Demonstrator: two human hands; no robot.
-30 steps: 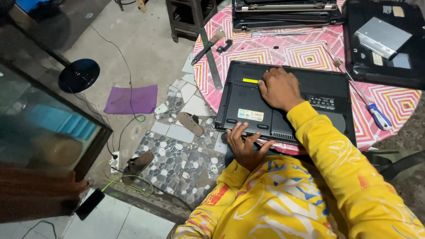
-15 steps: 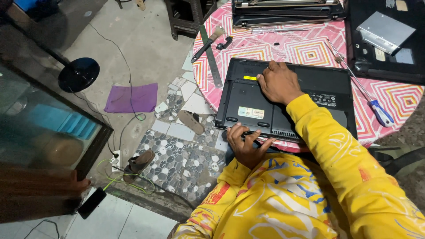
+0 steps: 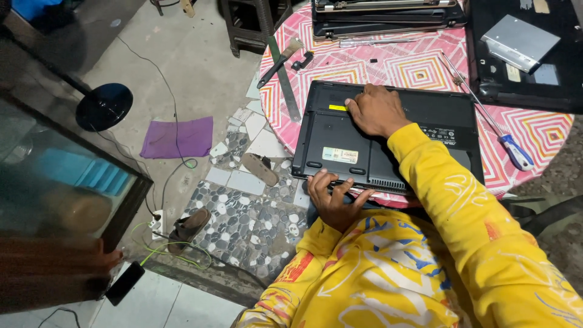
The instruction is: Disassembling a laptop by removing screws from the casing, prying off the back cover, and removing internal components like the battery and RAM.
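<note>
A black laptop (image 3: 388, 136) lies upside down at the near edge of the round table (image 3: 546, 130), whose cloth is patterned in pink. The left hand (image 3: 334, 197) clasps the laptop's near edge, fingers curled over it. The right hand (image 3: 376, 109) rests flat on the laptop's far edge, fingers spread narrow, beside a yellow sticker (image 3: 337, 107). A blue-handled screwdriver (image 3: 516, 152) lies near the table's right edge.

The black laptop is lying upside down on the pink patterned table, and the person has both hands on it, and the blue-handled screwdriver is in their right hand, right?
Not quite. In the head view the blue-handled screwdriver lies on the table, beside the laptop. The right hand presses flat on the laptop; the left hand grips its near edge.
</note>
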